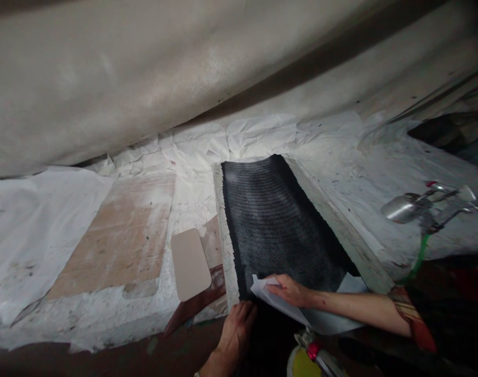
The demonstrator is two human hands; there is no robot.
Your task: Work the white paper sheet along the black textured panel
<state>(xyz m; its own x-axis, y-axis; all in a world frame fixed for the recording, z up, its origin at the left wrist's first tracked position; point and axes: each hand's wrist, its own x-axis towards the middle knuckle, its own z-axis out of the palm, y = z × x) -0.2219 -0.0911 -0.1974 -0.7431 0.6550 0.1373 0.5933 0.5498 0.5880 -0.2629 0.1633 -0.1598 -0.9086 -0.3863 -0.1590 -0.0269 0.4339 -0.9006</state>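
A black ribbed mat [278, 220] with ragged side edges lies on a pale board, its middle dusted whitish. At its near left corner, my left hand [239, 327] has its fingers curled over the black edge. My right hand [289, 290] reaches across the near end, thumb and fingers closed on a thin white sheet [329, 319]. This sheet looks like paper and drapes over the mat's near end toward the right. Just below the hands is a metal fitting with a red ring [314, 350], beside something yellow; its lower part is cut off.
A spray gun with a metal cup [407, 207] and green hose [421, 256] lies on the right. To the left are a beige rounded panel [190, 264], a brown board [121, 235] and white sheeting [30, 230]. A large pale drape [124, 78] hangs behind.
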